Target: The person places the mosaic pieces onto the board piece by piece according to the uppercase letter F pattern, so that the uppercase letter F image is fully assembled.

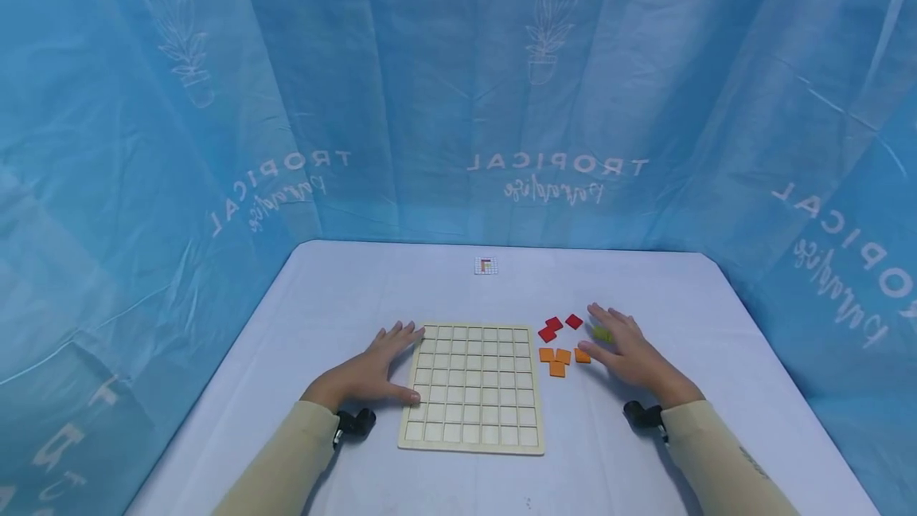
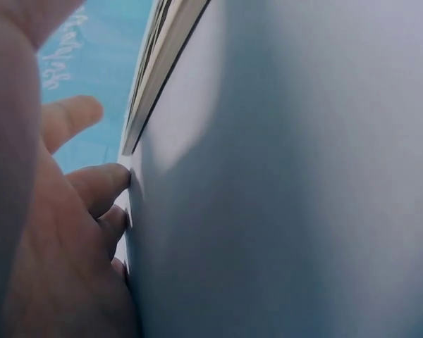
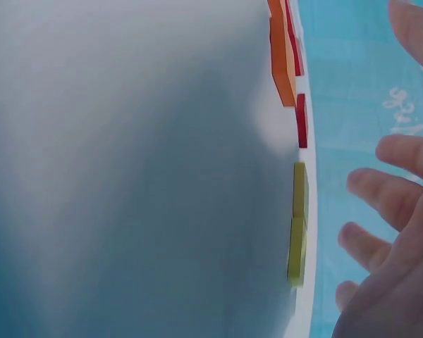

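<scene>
A pale wooden grid board (image 1: pixel 473 448) lies flat on the table. At its left edge is my left hand (image 1: pixel 372 365), fingers spread and thumb at the rim; in the left wrist view its fingertips (image 2: pixel 116 179) meet the tabletop beside the board (image 2: pixel 166 63). My right hand (image 1: pixel 626 349), holding nothing, hovers with parted fingers over yellow-green square tiles (image 1: pixel 602 334). In the right wrist view two of these tiles (image 3: pixel 296 250) lie below the hand (image 3: pixel 402 225). Orange tiles (image 1: pixel 557 369) and red tiles (image 1: pixel 574 322) lie between board and right hand.
Behind the board, a small card (image 1: pixel 485 265) with a coloured grid pattern lies toward the far edge of the white table (image 1: pixel 387 277). Blue printed curtains (image 1: pixel 430 102) hang around the back and sides. Each wrist wears a black camera (image 1: pixel 356 423).
</scene>
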The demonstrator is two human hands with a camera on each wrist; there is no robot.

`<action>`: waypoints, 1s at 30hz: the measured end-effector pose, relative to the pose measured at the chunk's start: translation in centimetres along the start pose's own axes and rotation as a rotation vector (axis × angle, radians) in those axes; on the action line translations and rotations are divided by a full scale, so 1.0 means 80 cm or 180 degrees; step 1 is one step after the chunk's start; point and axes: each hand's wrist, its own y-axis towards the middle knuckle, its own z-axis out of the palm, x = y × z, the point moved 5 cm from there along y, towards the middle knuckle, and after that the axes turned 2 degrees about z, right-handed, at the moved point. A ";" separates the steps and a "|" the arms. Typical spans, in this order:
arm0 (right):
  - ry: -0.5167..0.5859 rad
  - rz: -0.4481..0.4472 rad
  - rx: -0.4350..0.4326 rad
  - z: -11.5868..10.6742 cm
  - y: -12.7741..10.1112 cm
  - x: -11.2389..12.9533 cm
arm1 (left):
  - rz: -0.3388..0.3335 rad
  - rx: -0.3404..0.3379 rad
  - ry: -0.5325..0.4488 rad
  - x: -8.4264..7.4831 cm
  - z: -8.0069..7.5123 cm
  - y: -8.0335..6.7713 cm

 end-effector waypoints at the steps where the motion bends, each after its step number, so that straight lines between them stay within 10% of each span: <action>1: -0.0010 -0.0009 0.0020 0.002 0.002 0.001 | 0.0031 -0.0006 0.0000 -0.001 0.001 -0.001; 30: -0.0080 -0.0637 0.0575 0.037 0.053 0.065 | 0.0113 0.0006 0.0030 0.002 0.006 -0.004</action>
